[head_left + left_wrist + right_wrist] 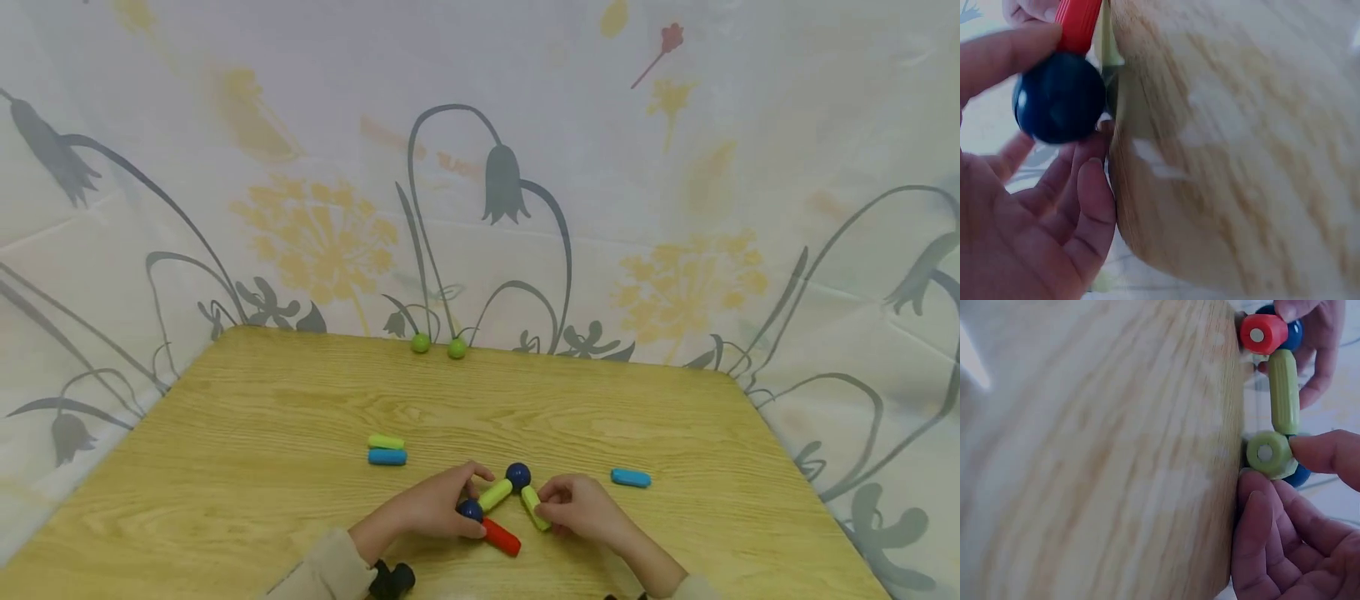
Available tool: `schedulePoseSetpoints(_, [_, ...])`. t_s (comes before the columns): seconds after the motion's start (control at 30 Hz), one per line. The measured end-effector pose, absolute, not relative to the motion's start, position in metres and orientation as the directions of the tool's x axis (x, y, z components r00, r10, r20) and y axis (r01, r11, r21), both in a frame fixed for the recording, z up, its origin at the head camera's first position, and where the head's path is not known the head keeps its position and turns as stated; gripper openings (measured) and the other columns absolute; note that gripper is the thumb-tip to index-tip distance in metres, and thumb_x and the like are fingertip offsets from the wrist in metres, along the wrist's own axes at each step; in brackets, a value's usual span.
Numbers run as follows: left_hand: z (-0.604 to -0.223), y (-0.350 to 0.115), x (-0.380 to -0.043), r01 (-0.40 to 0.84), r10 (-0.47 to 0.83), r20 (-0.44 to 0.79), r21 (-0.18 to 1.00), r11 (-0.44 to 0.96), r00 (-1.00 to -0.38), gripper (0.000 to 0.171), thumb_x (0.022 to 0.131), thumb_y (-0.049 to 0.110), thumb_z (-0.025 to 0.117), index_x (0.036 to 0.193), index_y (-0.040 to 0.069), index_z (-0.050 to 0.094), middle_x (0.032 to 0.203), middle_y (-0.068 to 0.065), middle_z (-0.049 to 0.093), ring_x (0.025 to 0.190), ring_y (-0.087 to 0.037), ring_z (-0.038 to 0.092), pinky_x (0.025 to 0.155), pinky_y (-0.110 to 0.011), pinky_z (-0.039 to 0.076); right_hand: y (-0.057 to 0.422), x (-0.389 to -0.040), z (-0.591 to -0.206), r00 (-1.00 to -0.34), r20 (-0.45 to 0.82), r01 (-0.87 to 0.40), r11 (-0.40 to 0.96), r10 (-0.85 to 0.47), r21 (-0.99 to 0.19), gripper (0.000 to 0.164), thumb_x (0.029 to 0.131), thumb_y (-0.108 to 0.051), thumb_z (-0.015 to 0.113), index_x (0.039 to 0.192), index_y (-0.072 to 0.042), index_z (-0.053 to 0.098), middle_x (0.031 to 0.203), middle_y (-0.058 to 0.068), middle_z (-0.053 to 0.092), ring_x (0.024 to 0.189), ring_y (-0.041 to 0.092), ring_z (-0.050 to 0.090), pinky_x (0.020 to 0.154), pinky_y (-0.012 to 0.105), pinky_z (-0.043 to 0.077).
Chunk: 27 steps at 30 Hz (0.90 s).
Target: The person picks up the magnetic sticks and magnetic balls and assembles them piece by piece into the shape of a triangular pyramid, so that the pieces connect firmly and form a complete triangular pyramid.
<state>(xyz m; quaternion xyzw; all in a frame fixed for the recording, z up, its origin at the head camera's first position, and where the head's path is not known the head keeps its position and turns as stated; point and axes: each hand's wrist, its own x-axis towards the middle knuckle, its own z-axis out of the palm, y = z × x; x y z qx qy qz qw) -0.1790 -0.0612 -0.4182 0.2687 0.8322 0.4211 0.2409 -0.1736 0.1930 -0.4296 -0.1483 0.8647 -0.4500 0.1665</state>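
Note:
My left hand [438, 504] grips a dark blue ball [471, 510] between thumb and fingers. From that ball run a red magnetic rod [502, 537] and a yellow-green magnetic rod [495, 496]. The yellow-green rod leads to another dark blue ball [517, 476]. A second yellow-green rod [535, 508] meets this far ball, and my right hand [585, 504] pinches it between thumb and fingers. In the right wrist view, round metal ends show on the red rod [1260, 336] and the pinched rod [1269, 453]. The left wrist view shows the held ball [1060, 99] close up.
To the left on the wooden table [300, 400] lie a blue rod [387, 457] and a yellow-green rod [386, 442], side by side. Another blue rod [631, 477] lies at right. Two green balls [420, 342] sit at the back edge, before a flower-patterned curtain [450, 250].

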Motion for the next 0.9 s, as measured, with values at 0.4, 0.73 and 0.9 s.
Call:
schedulePoseSetpoints(0.4, [-0.420, -0.073, -0.172, 0.234, 0.767, -0.176, 0.889, 0.393, -0.618, 0.035, 0.078, 0.010, 0.076, 0.110, 0.014, 0.062, 0.087, 0.006, 0.056, 0.073, -0.006, 0.053, 0.068, -0.021, 0.044, 0.189, -0.189, -0.427, -0.869, -0.028, -0.271, 0.524, -0.494, -0.808, 0.022, 0.084, -0.003, 0.062, 0.106, 0.000, 0.065, 0.097, 0.007, 0.063, 0.080, 0.020, 0.058, 0.065, 0.026, 0.047])
schedulePoseSetpoints(0.73, [-0.421, -0.074, -0.170, 0.186, 0.772, -0.188, 0.911, 0.368, -0.607, 0.034, 0.080, 0.009, 0.074, 0.110, 0.013, 0.059, 0.088, 0.003, 0.055, 0.073, -0.007, 0.053, 0.068, -0.021, 0.043, 0.188, -0.233, -0.435, -0.872, 0.072, -0.343, 0.501, -0.484, -0.795, 0.019, 0.084, 0.001, 0.062, 0.102, 0.004, 0.063, 0.091, 0.010, 0.062, 0.079, 0.020, 0.056, 0.066, 0.028, 0.048])
schedulePoseSetpoints(0.9, [-0.423, -0.075, -0.171, 0.170, 0.777, -0.189, 0.919, 0.355, -0.601, 0.034, 0.080, 0.008, 0.074, 0.110, 0.013, 0.058, 0.089, 0.002, 0.055, 0.074, -0.008, 0.052, 0.067, -0.021, 0.043, 0.180, -0.257, -0.435, -0.873, 0.081, -0.359, 0.523, -0.480, -0.773, 0.019, 0.085, -0.001, 0.061, 0.104, 0.002, 0.063, 0.091, 0.008, 0.060, 0.079, 0.020, 0.056, 0.064, 0.031, 0.047])
